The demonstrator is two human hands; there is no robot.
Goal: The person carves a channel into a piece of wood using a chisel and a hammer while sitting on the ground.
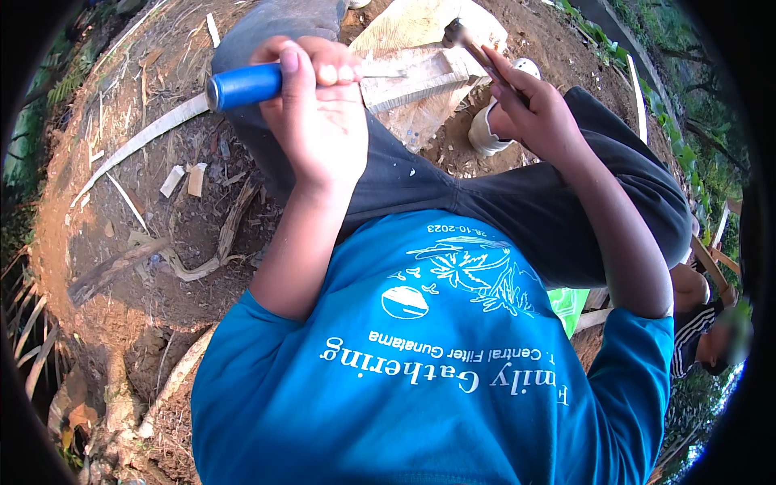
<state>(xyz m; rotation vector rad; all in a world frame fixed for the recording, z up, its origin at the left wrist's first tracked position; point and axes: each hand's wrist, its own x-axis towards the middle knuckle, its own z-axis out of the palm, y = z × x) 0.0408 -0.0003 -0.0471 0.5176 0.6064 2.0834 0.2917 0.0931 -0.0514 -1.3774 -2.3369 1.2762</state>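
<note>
Head view: left hand (319, 105) grips blue-handled chisel (245, 86), right hand (537, 117) grips hammer (484, 61); wooden block (424, 89) between them, upper centre, blade overlapping it; offcuts (196, 179) left.

Dry branch (119, 269) on brown soil (61, 234)

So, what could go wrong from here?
The blue-handled chisel in the left hand might skid off the pale wood block toward the white shoe close by. The hammer in the right hand could miss the chisel and hit the bare left hand.
</note>
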